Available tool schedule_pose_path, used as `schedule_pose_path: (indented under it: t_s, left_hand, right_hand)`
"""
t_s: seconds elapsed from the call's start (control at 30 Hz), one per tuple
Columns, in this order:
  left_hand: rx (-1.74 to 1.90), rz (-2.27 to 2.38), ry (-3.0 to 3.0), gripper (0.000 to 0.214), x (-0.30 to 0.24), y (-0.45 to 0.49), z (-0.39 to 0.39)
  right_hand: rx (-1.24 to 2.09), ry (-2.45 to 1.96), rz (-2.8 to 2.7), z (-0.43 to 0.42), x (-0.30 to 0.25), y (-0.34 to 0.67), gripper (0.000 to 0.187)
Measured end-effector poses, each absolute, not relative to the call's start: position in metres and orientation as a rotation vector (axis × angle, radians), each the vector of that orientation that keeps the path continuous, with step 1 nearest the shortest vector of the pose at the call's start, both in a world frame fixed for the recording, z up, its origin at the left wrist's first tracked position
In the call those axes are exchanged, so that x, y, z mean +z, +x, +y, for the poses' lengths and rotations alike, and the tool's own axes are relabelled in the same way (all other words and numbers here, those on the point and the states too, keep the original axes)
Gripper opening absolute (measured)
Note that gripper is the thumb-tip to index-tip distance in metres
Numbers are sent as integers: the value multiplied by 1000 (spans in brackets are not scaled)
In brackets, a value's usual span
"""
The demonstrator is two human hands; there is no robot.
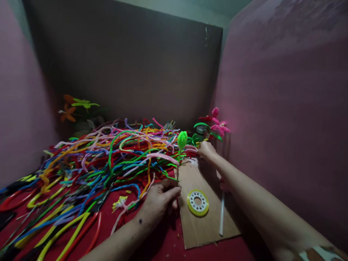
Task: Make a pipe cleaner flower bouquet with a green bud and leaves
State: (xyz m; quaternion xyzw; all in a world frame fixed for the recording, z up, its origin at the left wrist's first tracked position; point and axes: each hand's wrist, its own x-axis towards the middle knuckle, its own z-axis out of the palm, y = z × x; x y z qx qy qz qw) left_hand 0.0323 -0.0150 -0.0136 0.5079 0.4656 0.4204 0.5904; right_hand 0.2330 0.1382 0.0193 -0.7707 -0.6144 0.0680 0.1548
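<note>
Fingers (173, 194) of the left hand (161, 199) are closed in a pinch on the stem (177, 172) of the green bud (182, 140), which stands upright at the cardboard's left edge. Right hand (207, 150) is at the board's far end; its fingertips are largely hidden, so grip and opening cannot be determined. On the cardboard (202, 233), a tape roll (198, 203) lies near the left edge and a white stick (222, 217) farther right; bare board extends between them and toward the front edge. Red cloth (152, 246) borders the board. Obstructions: tangled pipe cleaners (130, 145) left and behind; red-handled tool (98, 217) front left; pink flower (219, 126) beyond the right hand; pink wall (285, 108) right.
</note>
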Motion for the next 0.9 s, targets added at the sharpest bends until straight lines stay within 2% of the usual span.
schedule_pose_path:
  t_s: [0.1,0.2,0.33,0.53,0.67,0.8,0.9]
  left_hand:
    - [944,1050,1191,26,-15,33,-15]
    - [920,1000,1221,17,-16,34,-17]
    - [922,987,1235,11,-15,36,-20]
    - [1077,949,1156,26,-8,37,-19]
    - [1229,930,1124,31,-13,38,-14]
    - [1259,937,1204,27,-17,33,-11]
    - [1280,1011,1370,22,-15,26,-12]
  right_hand:
    - [212,-2231,-1728,139,18,234,29]
    - [175,-2183,-1705,137,17,240,31]
    - [130,-2031,-1679,131,12,245,18]
    - [196,-1707,-1658,107,10,239,13]
    - [381,-1491,-1653,80,15,226,15]
    - [623,-1273,-1653,50,18,203,15]
    - [881,-954,-1545,34,13,189,15]
